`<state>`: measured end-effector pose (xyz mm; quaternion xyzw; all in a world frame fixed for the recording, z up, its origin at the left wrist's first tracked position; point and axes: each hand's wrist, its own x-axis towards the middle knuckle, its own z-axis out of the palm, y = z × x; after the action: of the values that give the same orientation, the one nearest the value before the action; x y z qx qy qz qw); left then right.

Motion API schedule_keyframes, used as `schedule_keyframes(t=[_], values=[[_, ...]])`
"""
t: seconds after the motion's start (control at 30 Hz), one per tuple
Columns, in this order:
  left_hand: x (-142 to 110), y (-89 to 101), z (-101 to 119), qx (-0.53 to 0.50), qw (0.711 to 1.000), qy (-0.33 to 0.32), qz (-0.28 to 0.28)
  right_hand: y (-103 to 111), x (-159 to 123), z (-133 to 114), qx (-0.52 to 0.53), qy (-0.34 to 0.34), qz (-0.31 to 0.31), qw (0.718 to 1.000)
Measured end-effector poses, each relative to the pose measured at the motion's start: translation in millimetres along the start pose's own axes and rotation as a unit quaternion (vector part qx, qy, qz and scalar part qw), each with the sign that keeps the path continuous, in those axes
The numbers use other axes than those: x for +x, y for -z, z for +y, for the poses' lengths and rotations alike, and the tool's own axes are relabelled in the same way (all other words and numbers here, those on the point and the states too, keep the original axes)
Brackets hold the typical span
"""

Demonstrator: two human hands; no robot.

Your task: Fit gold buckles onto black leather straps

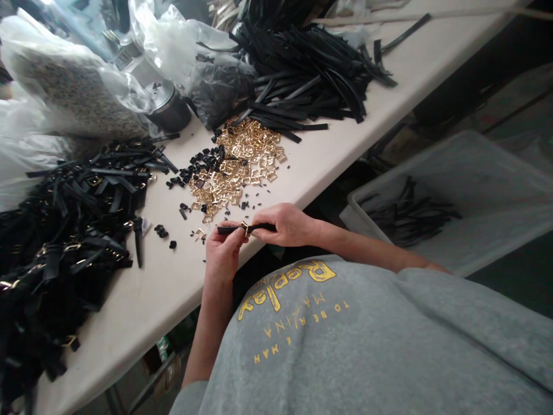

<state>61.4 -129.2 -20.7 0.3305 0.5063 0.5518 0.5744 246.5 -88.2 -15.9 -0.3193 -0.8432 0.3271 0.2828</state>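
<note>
A short black strap point(228, 230) with a gold buckle point(245, 228) on it is stretched between my two hands at the table's front edge. My left hand point(225, 245) pinches the strap just left of the buckle. On the other side, my right hand point(287, 225) closes round the strap, its fingertips close to the buckle. Just beyond lies a heap of loose gold buckles point(250, 150), with small black loops point(203, 161) along its left side. A single gold buckle point(200, 234) rests beside my left hand.
Buckled black straps point(86, 230) are piled on the left of the white table point(173, 288). Plain black strips point(311, 75) lie at the back, near plastic bags point(64, 75) and a dark metal cylinder point(166, 106). A plastic bin point(475, 173) with black strips stands at the right.
</note>
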Motion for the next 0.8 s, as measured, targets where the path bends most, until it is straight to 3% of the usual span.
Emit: schedule_keyframes(t=[0.3, 0.53, 0.63, 0.8], values=[[0, 1.6, -13, -0.023, 0.999, 0.023, 0.038, -11, 1, -1, 0.019, 0.005, 0.021, 1.0], [-5, 4.9, -19, 0.116, 0.983, -0.105, 0.092, -24, 8, -2, 0.025, -0.063, 0.079, 0.995], [-12, 5.4, -17, 0.103, 0.984, -0.116, 0.083, -22, 10, -1, 0.03, -0.079, 0.083, 0.993], [-16, 10.1, -15, 0.041, 0.996, -0.077, 0.032, -12, 8, 2, 0.068, -0.086, 0.057, 0.992]])
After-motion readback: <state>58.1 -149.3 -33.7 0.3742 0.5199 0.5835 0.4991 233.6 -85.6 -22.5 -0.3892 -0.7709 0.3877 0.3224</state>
